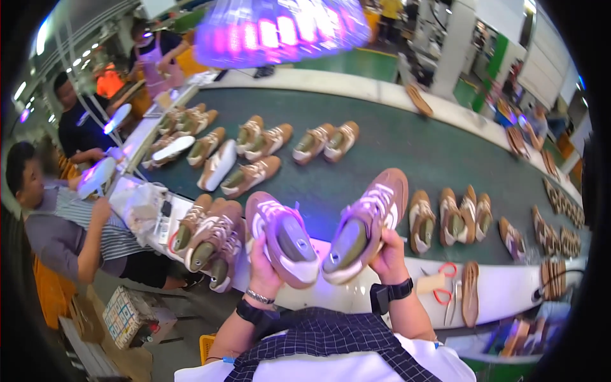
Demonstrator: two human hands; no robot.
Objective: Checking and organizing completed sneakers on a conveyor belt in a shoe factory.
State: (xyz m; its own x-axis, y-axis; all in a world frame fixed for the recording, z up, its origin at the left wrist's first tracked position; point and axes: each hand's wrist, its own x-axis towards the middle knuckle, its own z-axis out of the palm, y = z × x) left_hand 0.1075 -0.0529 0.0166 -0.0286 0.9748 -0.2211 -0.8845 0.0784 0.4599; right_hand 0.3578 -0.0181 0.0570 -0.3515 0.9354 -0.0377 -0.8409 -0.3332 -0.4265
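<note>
My left hand [263, 270] is wrapped round the outer side of a brown and white sneaker [270, 219], its toe pointing away from me. A matching sneaker [380, 197] is gripped by my right hand [389, 260], toe tilted up to the right. The heels of the two shoes are close together above the near table edge. Olive insoles show inside both, and purple light falls on the left one. Beside my left hand stands a cluster of similar sneakers [213, 239]. Scissors with red handles [449, 270] lie right of my right hand.
A green conveyor belt [382, 143] carries several sneakers, some with white soles up. A lit purple lamp [280, 32] hangs over its far side. Brown soles [470, 293] lie on the white ledge [407, 299]. Several people work at the left; a box [133, 312] stands on the floor.
</note>
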